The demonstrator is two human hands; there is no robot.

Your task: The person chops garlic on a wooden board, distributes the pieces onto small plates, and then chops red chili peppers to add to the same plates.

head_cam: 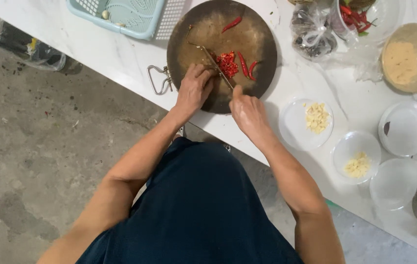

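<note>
A round dark wooden chopping board (247, 34) lies on the white marble counter (120, 58). A pile of chopped red chili (227, 64) sits at its middle, with two whole red chilies (246, 66) beside it and one more (232, 23) farther back. My right hand (248, 111) grips the handle of a knife (213, 59), whose blade lies against the chopped pile. My left hand (194, 89) rests on the board beside the blade, fingers curled at the pile's near edge.
A pale blue basket (125, 14) stands behind the board. To the right are clear bowls with chopped garlic (317, 117), another bowl with pale pieces (358, 165), empty bowls, a bowl of tan powder (406, 61), a plastic bag (313, 34) and a bowl of whole chilies (357, 17).
</note>
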